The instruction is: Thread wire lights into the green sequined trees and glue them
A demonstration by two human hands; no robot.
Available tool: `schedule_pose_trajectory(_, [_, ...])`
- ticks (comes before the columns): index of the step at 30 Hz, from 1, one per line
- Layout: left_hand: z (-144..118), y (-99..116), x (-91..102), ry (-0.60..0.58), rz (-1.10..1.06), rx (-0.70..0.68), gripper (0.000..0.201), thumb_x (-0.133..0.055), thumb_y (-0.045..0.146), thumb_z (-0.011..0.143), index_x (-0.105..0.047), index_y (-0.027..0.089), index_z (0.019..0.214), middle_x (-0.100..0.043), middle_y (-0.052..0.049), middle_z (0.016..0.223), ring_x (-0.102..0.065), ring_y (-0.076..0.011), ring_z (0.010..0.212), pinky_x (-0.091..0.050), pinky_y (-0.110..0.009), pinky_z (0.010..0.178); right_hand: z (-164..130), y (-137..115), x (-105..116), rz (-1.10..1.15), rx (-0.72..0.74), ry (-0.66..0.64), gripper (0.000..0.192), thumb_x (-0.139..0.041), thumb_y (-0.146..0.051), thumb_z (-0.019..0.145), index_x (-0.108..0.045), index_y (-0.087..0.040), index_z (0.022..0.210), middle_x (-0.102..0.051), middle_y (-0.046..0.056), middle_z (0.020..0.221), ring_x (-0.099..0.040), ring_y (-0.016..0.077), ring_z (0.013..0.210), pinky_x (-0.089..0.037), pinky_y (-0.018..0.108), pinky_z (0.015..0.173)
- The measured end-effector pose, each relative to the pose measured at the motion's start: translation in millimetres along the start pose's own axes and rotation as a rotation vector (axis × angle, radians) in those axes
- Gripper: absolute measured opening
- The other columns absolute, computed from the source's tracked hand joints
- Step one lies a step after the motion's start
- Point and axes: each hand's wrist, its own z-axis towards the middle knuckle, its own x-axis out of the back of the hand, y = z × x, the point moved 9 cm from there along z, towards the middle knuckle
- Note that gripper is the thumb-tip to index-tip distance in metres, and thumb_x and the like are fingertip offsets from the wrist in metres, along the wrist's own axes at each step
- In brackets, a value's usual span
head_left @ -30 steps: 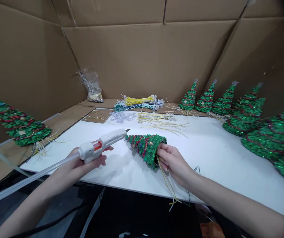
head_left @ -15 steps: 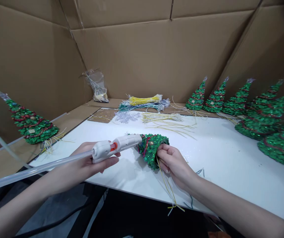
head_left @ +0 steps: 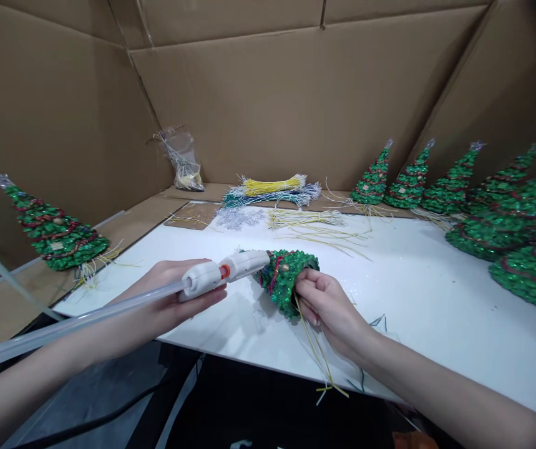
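Head view: one finished tree (head_left: 55,227) stands at left; our left hand (head_left: 167,299) wraps the glue gun (head_left: 223,272), nozzle at the tree (head_left: 286,277) our right hand (head_left: 326,305) pinches; eight done trees (head_left: 459,187) wait right.

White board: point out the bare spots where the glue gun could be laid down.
The white board is bare right of the right hand, short of the finished trees. A smaller patch lies between the left hand and the snowflakes. The back, with wire bundles, is crowded.

Glittery sequinned tree (head_left: 285,279), glossy plastic glue gun (head_left: 223,274)
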Motion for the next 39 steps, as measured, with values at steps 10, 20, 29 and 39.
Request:
schedule_pose_trajectory(10, [-5,23,-13.3,-0.153,0.036,-0.119,0.025,-0.051,0.032,0.094,-0.05,0.017,0.074,-0.051,0.005,0.068,-0.041,-0.0079,0.057,-0.033,-0.021,0.058,0,1,0,0.01,-0.006,-0.006,0.013,-0.06,-0.027,0.073,-0.052,-0.018,0.07,-0.034,-0.011,0.04,-0.026,0.0039,0.034,-0.015,0.021,0.039])
schedule_pose_trajectory(20, [-6,24,-13.9,-0.173,0.049,-0.136,0.026,-0.049,0.034,0.096,-0.052,0.017,0.076,-0.051,0.004,0.07,-0.044,-0.0078,0.059,-0.033,-0.02,0.058,-1,-1,-2,0.007,-0.005,-0.018,0.013,-0.059,-0.026,0.075,-0.052,-0.018,0.068,-0.035,-0.011,0.039,-0.027,0.0036,0.034,-0.016,0.021,0.04])
schedule_pose_trajectory(29, [-6,23,-13.8,-0.159,0.08,-0.157,0.029,-0.047,0.036,0.096,-0.051,0.017,0.074,-0.051,0.004,0.068,-0.042,-0.0081,0.056,-0.033,-0.02,0.056,-1,-1,-2,0.019,-0.013,-0.016,0.012,-0.059,-0.026,0.073,-0.052,-0.018,0.069,-0.033,-0.011,0.04,-0.025,0.0038,0.034,-0.016,0.021,0.038])
schedule_pose_trajectory(39, [-6,20,-13.5,-0.206,0.068,-0.183,0.027,-0.049,0.038,0.095,-0.053,0.018,0.077,-0.057,0.002,0.071,-0.05,-0.0099,0.06,-0.037,-0.02,0.056,-1,0,-2,0.024,-0.015,-0.017,0.012,-0.059,-0.026,0.074,-0.051,-0.018,0.069,-0.033,-0.011,0.04,-0.026,0.0034,0.034,-0.016,0.02,0.038])
